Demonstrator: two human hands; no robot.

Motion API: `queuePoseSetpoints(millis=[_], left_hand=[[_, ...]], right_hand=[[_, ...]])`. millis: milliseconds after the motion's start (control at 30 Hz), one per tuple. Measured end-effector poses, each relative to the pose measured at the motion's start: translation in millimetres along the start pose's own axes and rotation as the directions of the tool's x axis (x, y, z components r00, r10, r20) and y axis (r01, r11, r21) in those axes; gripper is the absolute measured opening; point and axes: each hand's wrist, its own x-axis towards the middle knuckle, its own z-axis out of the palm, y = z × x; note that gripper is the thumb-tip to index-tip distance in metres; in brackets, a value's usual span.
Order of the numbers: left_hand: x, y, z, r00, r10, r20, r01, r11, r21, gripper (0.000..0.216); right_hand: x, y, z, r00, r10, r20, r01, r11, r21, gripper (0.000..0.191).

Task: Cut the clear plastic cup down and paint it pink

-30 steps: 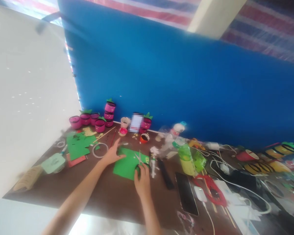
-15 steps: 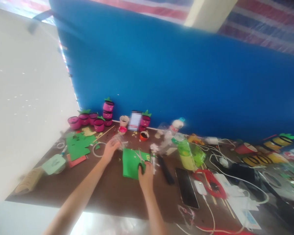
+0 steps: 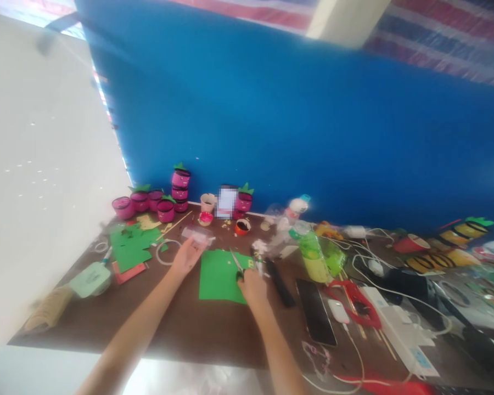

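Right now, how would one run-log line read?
left hand: by clear plastic packet | right hand: holds dark-handled scissors on flat green paper sheet | surface: brown table

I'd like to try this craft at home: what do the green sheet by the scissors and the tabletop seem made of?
The green sheet by the scissors looks like craft foam or stiff paper: flat, matte, straight-edged. The table looks like dark brown wood or laminate, smooth with a faint sheen.
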Motion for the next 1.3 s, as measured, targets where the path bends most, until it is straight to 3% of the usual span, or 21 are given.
queuePoseSetpoints(millis=[100,167,267,467,700,833,1067,1300], left_hand=[[-1,-3,-1,0.997,-0.07,0.039,0.066,0.995,0.08,0.023],[-2,-4,0,0.993,-0.1,0.063,0.093,0.99,0.103,0.026],[-6,-6,2,0.989,-0.086,0.119,0.069,0.988,0.14,0.035],[-17,-11,8,0.969,-0.089,0.232,0.035,0.973,0.229,0.064],[-18,-13,7,0.946,-0.109,0.307,0.048,0.979,0.199,0.059],[-18,-12,7,0.938,-0.109,0.328,0.035,0.974,0.222,0.057],[-20,-7,11,0.96,-0.1,0.26,0.01,0.945,0.326,0.057],[-20,-6,14,0.966,-0.107,0.235,0.013,0.928,0.373,0.054]], right_hand=[[0,7,-2,1.0,-0.001,-0.013,0.002,0.999,0.05,0.008],[-2,9,1,1.0,0.002,-0.011,0.001,0.956,0.293,0.012],[-7,5,10,0.998,0.002,0.07,-0.054,0.664,0.746,0.029],[-22,-18,20,0.972,-0.139,0.189,-0.099,0.485,0.869,0.054],[-23,-33,12,0.966,-0.236,0.106,0.067,0.625,0.777,0.053],[-22,-37,16,0.955,-0.243,0.168,0.004,0.579,0.815,0.054],[-18,-37,24,0.938,-0.234,0.254,-0.096,0.53,0.843,0.054],[-20,-34,21,0.931,-0.323,0.169,0.068,0.61,0.79,0.054]])
